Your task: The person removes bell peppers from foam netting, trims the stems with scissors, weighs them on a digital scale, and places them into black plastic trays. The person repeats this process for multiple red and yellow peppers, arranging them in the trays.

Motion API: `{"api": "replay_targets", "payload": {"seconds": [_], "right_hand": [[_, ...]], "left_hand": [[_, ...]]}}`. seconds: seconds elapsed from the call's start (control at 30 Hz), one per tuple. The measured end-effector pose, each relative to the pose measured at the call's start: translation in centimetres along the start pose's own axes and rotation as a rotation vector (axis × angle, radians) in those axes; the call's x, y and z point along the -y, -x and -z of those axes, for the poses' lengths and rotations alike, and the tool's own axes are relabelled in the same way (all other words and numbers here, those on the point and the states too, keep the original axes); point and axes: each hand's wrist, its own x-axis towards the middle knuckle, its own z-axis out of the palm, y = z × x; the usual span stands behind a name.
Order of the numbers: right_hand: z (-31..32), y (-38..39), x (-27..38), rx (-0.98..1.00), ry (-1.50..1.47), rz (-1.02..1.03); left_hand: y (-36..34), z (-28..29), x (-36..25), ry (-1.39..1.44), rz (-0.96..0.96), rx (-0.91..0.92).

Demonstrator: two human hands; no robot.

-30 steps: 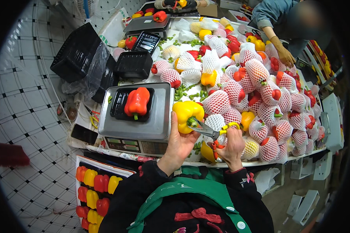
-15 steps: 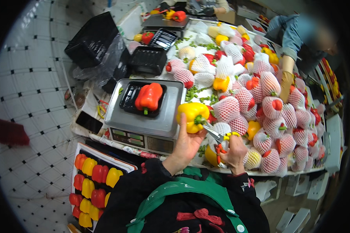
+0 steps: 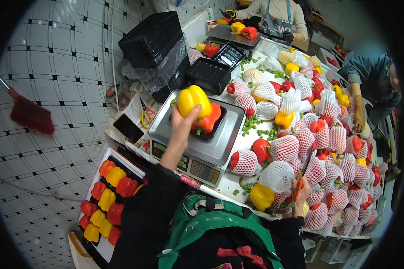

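Left hand (image 3: 182, 125) cups a yellow pepper (image 3: 194, 99), I'd guess stiff, slick, bruisable: palm its sides; right hand (image 3: 302, 193) grips scissors (image 3: 307, 164).

A yellow bell pepper (image 3: 193, 101) is held in the left grip (image 3: 182, 127) over a silver-topped scale (image 3: 215, 150), partly hiding a red pepper (image 3: 209, 119) in a black tray (image 3: 221, 122). In the right grip (image 3: 302, 192), orange-handled scissors (image 3: 308, 161) point away from a green apron (image 3: 179, 224), beside net-wrapped peppers (image 3: 316, 172) heaped across the white tabletop (image 3: 231, 181).

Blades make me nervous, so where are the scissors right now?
In the head view, the scissors are right of centre, in the person's right hand, beside the net-wrapped peppers.
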Motion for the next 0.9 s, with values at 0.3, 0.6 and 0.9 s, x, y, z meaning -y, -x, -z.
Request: {"api": "replay_targets", "payload": {"seconds": [0.3, 0.6, 0.9], "right_hand": [[0.1, 1.0, -2.2, 0.000, -0.135, -0.094], [1.9, 2.6, 1.6, -0.035, -0.213, -0.013], [-2.7, 0.2, 5.7, 0.022, 0.176, 0.132]], "left_hand": [[-5.9, 7.3, 4.9, -1.194, -0.244, -0.021], [4.3, 5.5, -1.3, -0.024, -0.284, 0.203], [19.0, -0.5, 7.0, -0.172, 0.012, 0.628]]}}
